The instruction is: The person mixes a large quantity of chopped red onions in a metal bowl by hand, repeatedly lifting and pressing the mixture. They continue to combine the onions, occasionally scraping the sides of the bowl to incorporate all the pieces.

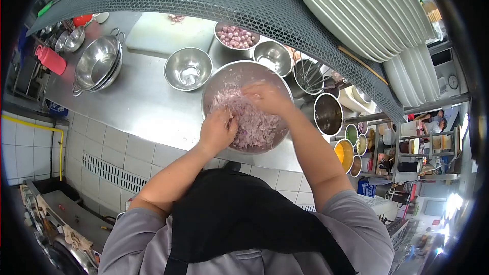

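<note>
Both my hands are inside a large steel bowl (282, 140) heaped with chopped, pale purple pieces (254, 126) that look like shallot or onion. At the left side of the heap, my left hand (218, 130) has its fingers curled into the pieces, some clinging near the fingertips. My right hand (266, 98) lies over the upper part of the heap, its fingers stretched to the left and slightly blurred. An empty steel bowl (188, 69) stands just left of the large one. Behind it, a smaller bowl holds whole peeled shallots (236, 36).
A white cutting board (163, 33) lies at the back left, near stacked steel colanders (97, 63) and a pink bottle (50, 60). Pots and containers (328, 114) line the right. A shelf with stacked plates (356, 10) hangs over the counter's back edge. People (439, 122) stand far right.
</note>
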Action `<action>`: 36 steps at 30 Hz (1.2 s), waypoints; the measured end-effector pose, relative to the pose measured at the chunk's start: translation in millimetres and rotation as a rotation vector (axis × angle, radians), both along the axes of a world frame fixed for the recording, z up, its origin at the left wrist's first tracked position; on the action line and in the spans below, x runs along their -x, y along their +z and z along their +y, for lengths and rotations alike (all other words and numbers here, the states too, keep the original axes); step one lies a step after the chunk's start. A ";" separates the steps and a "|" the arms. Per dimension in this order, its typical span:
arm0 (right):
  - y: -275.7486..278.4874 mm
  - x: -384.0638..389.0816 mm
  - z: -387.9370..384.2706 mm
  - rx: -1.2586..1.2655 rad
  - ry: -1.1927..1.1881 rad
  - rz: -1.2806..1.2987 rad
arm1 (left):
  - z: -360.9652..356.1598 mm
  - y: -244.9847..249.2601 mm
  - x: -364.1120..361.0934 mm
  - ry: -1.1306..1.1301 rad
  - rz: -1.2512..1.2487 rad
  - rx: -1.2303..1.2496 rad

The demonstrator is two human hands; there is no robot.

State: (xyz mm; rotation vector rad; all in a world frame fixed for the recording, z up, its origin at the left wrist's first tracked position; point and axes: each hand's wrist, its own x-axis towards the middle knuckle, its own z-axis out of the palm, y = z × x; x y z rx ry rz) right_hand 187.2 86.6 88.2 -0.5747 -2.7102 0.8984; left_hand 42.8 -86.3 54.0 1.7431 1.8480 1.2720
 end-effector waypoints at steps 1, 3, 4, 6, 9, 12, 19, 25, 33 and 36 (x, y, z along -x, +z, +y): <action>2.0 -8.6 11.2 -0.033 -0.069 0.045 | 1.6 1.3 1.1 -0.009 -0.011 0.008; 1.7 -22.5 25.0 -0.038 -0.215 0.130 | 2.6 4.2 3.1 -0.018 -0.014 -0.006; -0.2 -26.1 28.0 -0.035 -0.371 0.210 | 3.1 5.9 3.0 -0.036 -0.023 -0.012; -30.1 -27.6 28.3 -0.082 -0.481 0.236 | 2.7 10.4 1.9 -0.060 -0.027 0.022; -63.3 -22.2 6.3 0.007 -0.270 0.042 | 7.1 13.9 5.5 -0.108 0.001 0.101; -39.0 -31.6 -15.2 0.079 -0.264 -0.028 | 20.8 12.8 15.4 -0.098 0.116 0.126; -64.0 -24.2 7.4 0.332 -0.779 -0.058 | 116.6 -86.6 14.3 0.202 -0.368 0.555; -42.5 19.2 -13.8 0.881 -0.552 0.219 | 130.3 -37.5 -3.2 0.012 -1.269 0.595; -28.7 3.6 -29.2 0.164 -0.655 0.187 | 110.2 -11.2 -18.6 0.135 -0.543 0.384; -25.7 4.2 -34.6 0.183 -0.799 0.197 | 101.2 -5.2 -22.3 0.096 -0.509 0.427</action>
